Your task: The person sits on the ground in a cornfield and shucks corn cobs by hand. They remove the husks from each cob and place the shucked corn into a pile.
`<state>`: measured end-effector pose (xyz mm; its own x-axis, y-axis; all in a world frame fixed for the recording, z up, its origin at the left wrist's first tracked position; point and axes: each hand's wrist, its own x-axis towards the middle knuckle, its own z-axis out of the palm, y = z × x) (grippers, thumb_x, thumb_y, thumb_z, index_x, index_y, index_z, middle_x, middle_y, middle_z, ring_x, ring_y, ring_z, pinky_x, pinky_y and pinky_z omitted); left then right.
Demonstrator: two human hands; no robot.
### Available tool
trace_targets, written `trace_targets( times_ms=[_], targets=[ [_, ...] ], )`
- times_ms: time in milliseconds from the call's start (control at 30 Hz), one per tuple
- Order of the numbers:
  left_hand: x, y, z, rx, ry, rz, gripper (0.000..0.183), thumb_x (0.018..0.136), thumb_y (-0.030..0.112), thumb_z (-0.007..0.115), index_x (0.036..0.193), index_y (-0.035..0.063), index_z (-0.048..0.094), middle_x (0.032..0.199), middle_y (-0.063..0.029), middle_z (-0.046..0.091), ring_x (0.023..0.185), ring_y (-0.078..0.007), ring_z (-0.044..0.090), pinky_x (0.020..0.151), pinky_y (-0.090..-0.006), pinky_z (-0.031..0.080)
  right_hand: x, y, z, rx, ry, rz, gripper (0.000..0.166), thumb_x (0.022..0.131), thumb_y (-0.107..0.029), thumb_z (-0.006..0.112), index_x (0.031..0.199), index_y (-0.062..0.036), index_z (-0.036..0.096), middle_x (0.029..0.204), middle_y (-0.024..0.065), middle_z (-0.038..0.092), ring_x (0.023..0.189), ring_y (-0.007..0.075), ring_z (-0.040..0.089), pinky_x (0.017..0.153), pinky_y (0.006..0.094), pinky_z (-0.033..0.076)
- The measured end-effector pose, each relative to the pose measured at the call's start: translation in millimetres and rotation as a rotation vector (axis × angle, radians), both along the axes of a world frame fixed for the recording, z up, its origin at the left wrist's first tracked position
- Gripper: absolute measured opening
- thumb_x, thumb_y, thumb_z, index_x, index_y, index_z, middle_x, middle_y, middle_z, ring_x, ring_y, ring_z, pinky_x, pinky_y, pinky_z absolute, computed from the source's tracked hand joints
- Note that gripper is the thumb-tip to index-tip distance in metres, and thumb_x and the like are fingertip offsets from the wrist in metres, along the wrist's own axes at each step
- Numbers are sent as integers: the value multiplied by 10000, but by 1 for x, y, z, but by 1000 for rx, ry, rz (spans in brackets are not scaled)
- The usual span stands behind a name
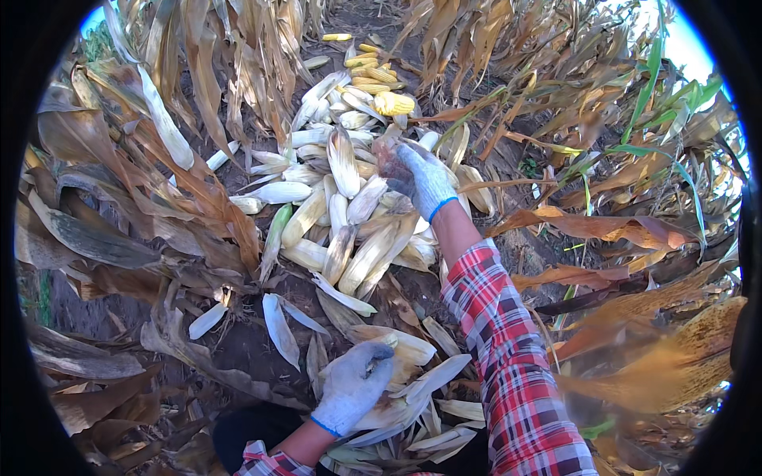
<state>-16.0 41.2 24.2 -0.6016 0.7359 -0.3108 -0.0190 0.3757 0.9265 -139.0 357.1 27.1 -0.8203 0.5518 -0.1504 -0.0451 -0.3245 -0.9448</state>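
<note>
My right hand [419,175], in a pale knit glove with a blue cuff, reaches to the right side of a heap of corn ears in husks [309,217]. Its fingers are at a reddish-brown husked ear [387,150]; whether they grip it is unclear. Closer to me, my gloved left hand [357,378] is curled, fingers bent, beside loose pale husks [411,351]. A small pale end shows above its fingers, too little to identify. Bare yellow corn cobs [372,74] lie beyond the heap, one of them [394,104] on its far edge.
Dry corn stalks and leaves [208,65] stand on both sides. Brown leaves [619,229] reach in from the right, near my sleeve. Torn husks [281,333] lie on the dark soil [238,351], and a husk [164,122] hangs among the stalks at left.
</note>
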Motion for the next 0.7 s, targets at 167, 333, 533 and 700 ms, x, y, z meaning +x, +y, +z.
trace_targets(
  times_ms=[167, 333, 533, 700],
  targets=[
    [3, -9, 12, -131, 12, -203, 343, 899, 291, 589, 1133, 45, 636, 1124, -170, 637, 1009, -306, 641, 929, -379, 473, 30, 51, -9, 394, 146, -652, 557, 907, -187, 634, 1383, -17, 398, 973, 85, 628, 817, 171, 638, 646, 290, 529],
    [7, -18, 18, -208, 219, -458, 395, 898, 382, 573, 1158, 88, 619, 1121, -137, 632, 1037, -319, 621, 879, -403, 486, 111, 32, 25, 392, 343, -1008, 111, 922, -128, 600, 982, -44, 558, 850, 52, 622, 659, 121, 586, 564, 243, 469],
    [11, -22, 20, -100, 308, -443, 318, 886, 289, 610, 1125, 79, 602, 1005, -125, 605, 936, -303, 622, 803, -402, 502, 93, -32, -181, 370, -632, 94, 387, 878, -285, 659, 1092, 32, 599, 827, 97, 659, 693, 171, 632, 608, 310, 524],
    [8, -30, 17, -181, 194, -408, 399, 895, 323, 603, 1242, 127, 579, 1188, -150, 595, 1101, -308, 582, 980, -429, 428, 51, -77, -275, 527, -808, -222, 711, 746, -429, 749, 1229, 54, 548, 1134, 232, 654, 998, 327, 664, 863, 379, 522]
  ],
)
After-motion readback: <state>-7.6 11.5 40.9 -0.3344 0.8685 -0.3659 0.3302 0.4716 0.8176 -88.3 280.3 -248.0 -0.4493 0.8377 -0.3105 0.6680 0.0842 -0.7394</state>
